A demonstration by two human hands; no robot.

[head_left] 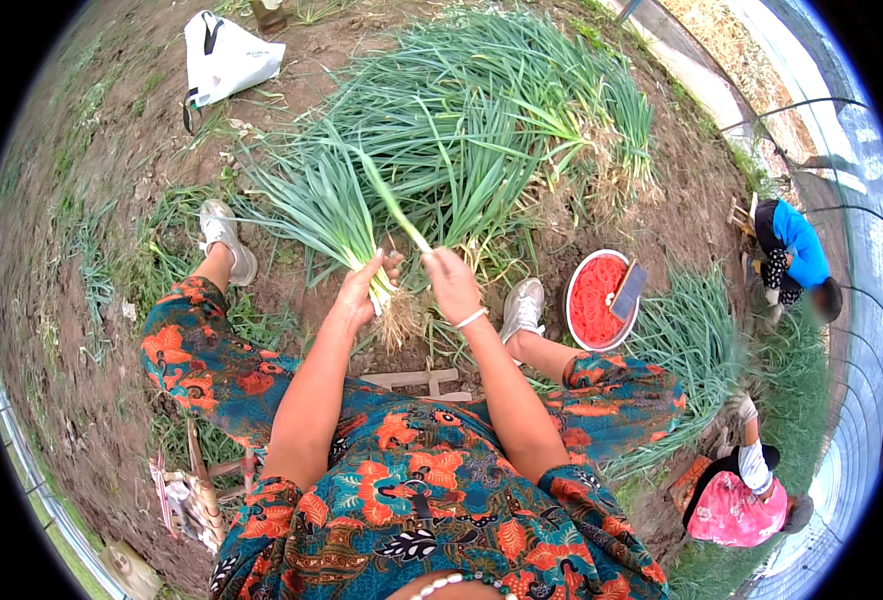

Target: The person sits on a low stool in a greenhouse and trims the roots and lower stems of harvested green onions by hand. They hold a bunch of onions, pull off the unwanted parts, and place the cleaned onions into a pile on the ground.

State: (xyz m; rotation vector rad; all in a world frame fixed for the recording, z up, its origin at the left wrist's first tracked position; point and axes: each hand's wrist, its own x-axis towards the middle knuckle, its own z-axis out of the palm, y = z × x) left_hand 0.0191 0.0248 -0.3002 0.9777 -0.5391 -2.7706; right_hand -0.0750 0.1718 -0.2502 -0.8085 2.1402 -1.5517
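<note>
Here the left hand (364, 290) is closed round a bundle of green onions (321, 205), gripping it low on the stems just above the pale roots (398, 322), which hang beneath the fist; the leaves fan up and away to the left. The right hand (451, 283), a white bangle on its wrist, pinches a single green stalk (391, 205) between thumb and fingers, touching the bundle's base, the stalk slanting up over the leaves. Both hands meet over bare soil between the person's knees, above a low wooden stool (426, 380) whose slats show at the lap's edge. Beyond the hands a big heap of loose onions (491, 110) lies on the ground, reaching toward the far edge of the plot. A white bag (226, 55) sits near the far left corner. Just right of the right shoe (523, 308) stands a red bowl of rubber bands (596, 300) with a dark flat thing on it. At the right edge two other people crouch, one in blue (796, 250), one in pink (736, 500)
</note>
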